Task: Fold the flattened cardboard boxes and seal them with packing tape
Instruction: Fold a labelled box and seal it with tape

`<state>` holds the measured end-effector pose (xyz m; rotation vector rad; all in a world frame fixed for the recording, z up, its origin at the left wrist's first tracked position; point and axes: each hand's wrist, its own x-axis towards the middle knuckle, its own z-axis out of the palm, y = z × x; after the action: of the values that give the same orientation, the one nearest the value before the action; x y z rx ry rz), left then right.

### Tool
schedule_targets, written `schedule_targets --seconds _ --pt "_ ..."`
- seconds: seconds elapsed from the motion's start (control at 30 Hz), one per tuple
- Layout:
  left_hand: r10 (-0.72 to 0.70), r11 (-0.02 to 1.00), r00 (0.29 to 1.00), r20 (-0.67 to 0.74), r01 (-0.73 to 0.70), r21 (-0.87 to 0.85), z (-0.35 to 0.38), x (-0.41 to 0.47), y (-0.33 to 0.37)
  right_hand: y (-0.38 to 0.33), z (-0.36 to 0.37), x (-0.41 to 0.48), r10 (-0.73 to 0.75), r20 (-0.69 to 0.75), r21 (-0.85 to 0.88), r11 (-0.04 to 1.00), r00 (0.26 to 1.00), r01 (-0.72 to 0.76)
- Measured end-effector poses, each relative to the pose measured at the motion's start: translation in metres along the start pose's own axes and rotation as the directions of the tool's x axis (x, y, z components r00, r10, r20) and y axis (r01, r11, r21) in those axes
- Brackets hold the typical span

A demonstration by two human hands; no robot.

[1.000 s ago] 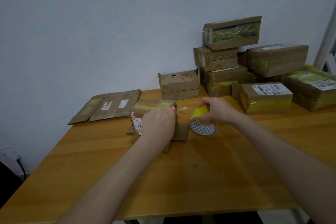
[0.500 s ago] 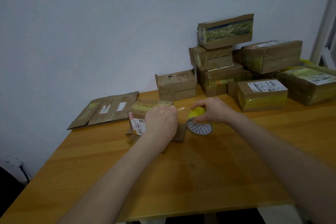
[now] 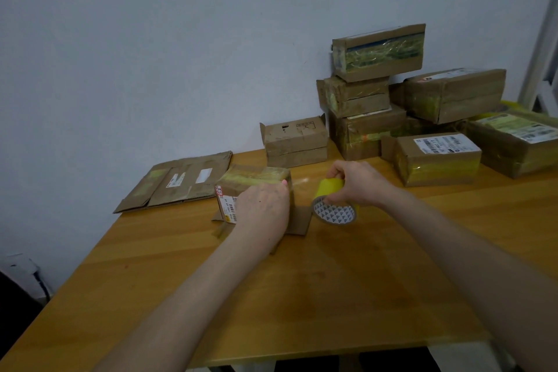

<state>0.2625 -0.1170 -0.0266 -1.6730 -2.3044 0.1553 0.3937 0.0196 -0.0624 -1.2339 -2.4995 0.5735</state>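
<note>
A small brown cardboard box (image 3: 241,183) with a white label stands on the wooden table (image 3: 302,296), its bottom flaps spread out on the wood. My left hand (image 3: 265,208) lies over the box's near right side, fingers pressing on its top edge. My right hand (image 3: 360,183) grips a yellow roll of packing tape (image 3: 333,205) just right of the box. A clear strip of tape (image 3: 302,183) stretches from the roll to the box's top corner.
Flattened cardboard boxes (image 3: 178,181) lie at the table's back left. A small folded box (image 3: 296,142) stands against the wall. Several taped boxes (image 3: 377,90) are stacked at the back right, one with a white label (image 3: 437,160) nearest my right hand.
My right hand has drawn the tape roll slightly right, away from the box, and the strip is a little longer. My left hand stays on the box.
</note>
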Motion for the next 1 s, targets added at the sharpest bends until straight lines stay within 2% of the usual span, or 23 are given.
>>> schedule_targets --seconds 0.63,1.0 --pt "-0.056 0.988 0.998 -0.019 0.052 -0.146 0.009 0.011 0.002 -0.007 0.002 -0.005 0.000 -0.008 0.011 1.000 1.000 0.000" --pt "-0.050 0.997 0.999 -0.017 0.049 -0.060 0.009 0.011 -0.003 -0.009 -0.001 -0.002 0.013 -0.067 0.020 1.000 0.998 -0.012"
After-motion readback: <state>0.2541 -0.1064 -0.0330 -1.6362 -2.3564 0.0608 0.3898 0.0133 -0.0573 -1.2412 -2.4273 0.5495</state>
